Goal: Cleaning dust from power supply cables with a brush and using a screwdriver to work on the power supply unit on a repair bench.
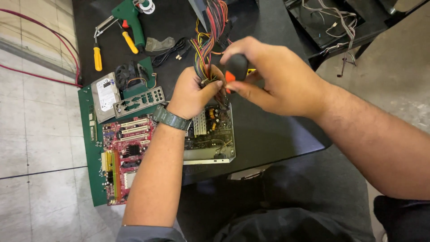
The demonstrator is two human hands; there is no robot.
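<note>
left hand: fingers clamped on bunch of coloured wires | right hand: fingers clamped on black-and-orange screwdriver handle, pointing down just beside left hand, above open metal power box

Screwdriver: only the black-and-orange handle shows; the shaft and tip are hidden behind the right hand and the wire bundle. Left hand fingers are buried in the wires, so the grip cannot be read in detail. Open power supply: upper part is covered by both hands. Red motherboard: right edge is hidden under the left forearm. Soldering gun and solder spool are cut by the top edge. Metal chassis, top right, is cropped. Hard drive label is too small to read.
</note>
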